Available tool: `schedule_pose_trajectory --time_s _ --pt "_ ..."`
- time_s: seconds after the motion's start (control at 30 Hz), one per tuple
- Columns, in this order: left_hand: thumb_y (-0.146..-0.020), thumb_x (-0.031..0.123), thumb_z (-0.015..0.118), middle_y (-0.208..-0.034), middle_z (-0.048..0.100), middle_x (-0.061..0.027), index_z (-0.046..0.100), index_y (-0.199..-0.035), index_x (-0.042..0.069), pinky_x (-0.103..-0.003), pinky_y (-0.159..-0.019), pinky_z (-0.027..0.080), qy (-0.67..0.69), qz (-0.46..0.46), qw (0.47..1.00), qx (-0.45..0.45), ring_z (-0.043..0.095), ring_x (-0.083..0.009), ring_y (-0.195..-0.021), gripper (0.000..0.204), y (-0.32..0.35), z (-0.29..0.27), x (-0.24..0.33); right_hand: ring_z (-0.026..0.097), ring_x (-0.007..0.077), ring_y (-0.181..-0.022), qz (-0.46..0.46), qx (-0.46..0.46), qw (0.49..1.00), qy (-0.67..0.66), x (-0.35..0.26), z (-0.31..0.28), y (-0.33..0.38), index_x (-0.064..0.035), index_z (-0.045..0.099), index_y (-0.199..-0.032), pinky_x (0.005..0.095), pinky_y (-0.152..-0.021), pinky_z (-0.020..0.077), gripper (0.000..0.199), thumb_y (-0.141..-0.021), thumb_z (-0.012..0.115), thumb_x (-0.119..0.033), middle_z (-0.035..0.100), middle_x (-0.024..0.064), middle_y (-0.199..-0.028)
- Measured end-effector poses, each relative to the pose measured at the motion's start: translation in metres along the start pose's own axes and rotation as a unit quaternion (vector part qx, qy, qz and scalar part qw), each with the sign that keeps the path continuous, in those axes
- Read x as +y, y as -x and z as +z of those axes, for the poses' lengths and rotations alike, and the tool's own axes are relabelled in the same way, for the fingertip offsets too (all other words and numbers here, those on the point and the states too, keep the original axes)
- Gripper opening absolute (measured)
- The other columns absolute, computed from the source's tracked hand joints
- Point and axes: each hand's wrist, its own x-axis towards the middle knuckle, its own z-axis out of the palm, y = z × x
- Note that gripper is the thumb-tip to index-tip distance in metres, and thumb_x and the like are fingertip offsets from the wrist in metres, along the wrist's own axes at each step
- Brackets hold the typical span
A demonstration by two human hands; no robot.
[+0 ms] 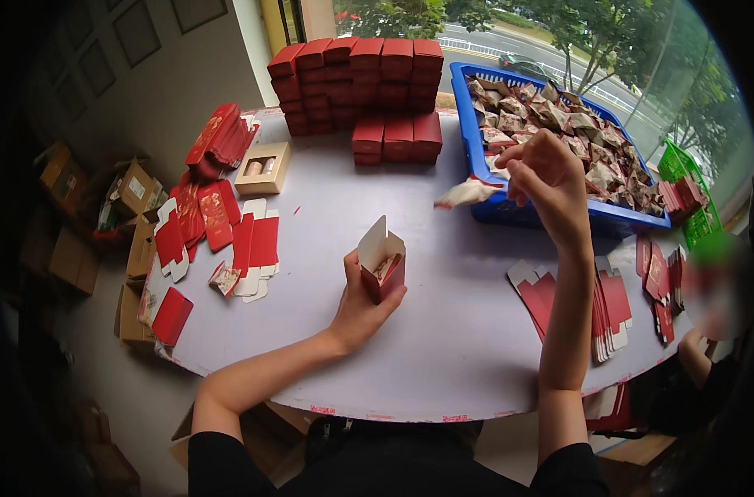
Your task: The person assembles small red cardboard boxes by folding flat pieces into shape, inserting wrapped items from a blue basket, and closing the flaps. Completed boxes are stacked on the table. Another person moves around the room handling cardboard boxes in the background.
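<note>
My left hand (360, 313) is closed around a small red carton (391, 284), held upright above the table with its white-lined flap raised. A printed packet shows inside the carton's mouth. Above the front left corner of a blue plastic basket (470, 132), my right hand (547, 178) pinches one end of a small cream and red packet (466, 194). That packet hangs out to the left of the fingers, slightly blurred. Many similar packets (588, 124) fill the basket.
Closed red boxes (356, 79) are stacked at the back. On the left are a window box (263, 169), flat red cartons (257, 242) and a loose packet (224, 279). More flat cartons (611, 306) lie right, near a green basket (683, 190) and another person's hand (693, 352).
</note>
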Motion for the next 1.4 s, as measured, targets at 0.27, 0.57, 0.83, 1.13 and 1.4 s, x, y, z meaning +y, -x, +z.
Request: schedule_pose_trajectory --time_s 0.27,0.57,0.83,1.13,1.4 --pt "-0.083 0.011 0.056 -0.12 0.037 -0.017 0.012 -0.126 0.012 -0.038 -0.09 0.039 -0.041 -0.029 0.999 0.005 0.043 -0.0258 -0.11 0.061 -0.009 -0.009 -0.002 0.058 0.0298 -0.09 0.002 -0.321 0.847 0.424 0.004 0.039 0.026 -0.0075 0.051 -0.107 0.0379 -0.075 0.0473 0.04 -0.071 0.067 -0.015 0.059 0.0117 -0.097" --pt "-0.082 0.011 0.057 -0.118 0.038 -0.0144 0.014 -0.124 0.012 -0.036 -0.089 0.04 -0.017 -0.001 1.0 -0.01 0.043 -0.023 -0.108 0.06 -0.009 -0.007 0.003 0.061 0.0297 -0.087 0.179 -0.461 0.647 0.58 0.046 0.069 0.031 -0.0075 0.053 -0.106 0.039 -0.071 0.0505 0.038 -0.069 0.062 -0.015 0.062 0.0132 -0.091" --pt "-0.08 0.019 0.062 -0.115 0.045 -0.0108 0.019 -0.13 0.009 -0.034 -0.089 0.041 0.059 -0.079 0.987 -0.124 0.046 -0.019 -0.105 0.067 -0.009 -0.013 0.003 0.059 0.0331 -0.075 -0.021 -0.271 0.917 0.291 0.007 0.035 0.015 -0.0029 0.044 -0.089 0.037 -0.064 0.0465 0.035 -0.067 0.069 -0.013 0.06 0.0148 -0.077" --pt "-0.08 0.021 0.065 -0.114 0.047 -0.0106 0.028 -0.125 0.005 -0.033 -0.089 0.041 0.016 -0.032 0.986 -0.16 0.048 -0.0188 -0.105 0.06 -0.006 -0.008 -0.001 0.057 0.0308 -0.079 -0.195 -0.261 0.864 0.383 -0.001 0.074 0.043 -0.0016 0.039 -0.086 0.0376 -0.067 0.0469 0.021 -0.071 0.054 -0.001 0.055 0.0137 -0.077" --pt "-0.081 0.02 0.063 -0.111 0.049 -0.0116 0.029 -0.123 0.005 -0.034 -0.088 0.043 0.104 -0.051 0.983 -0.144 0.051 -0.0197 -0.102 0.056 -0.008 -0.01 -0.012 0.055 0.0244 -0.081 -0.179 -0.155 0.87 0.432 0.009 0.074 0.033 -0.0034 0.051 -0.087 0.0352 -0.07 0.0421 0.019 -0.07 0.06 -0.004 0.052 0.0092 -0.085"
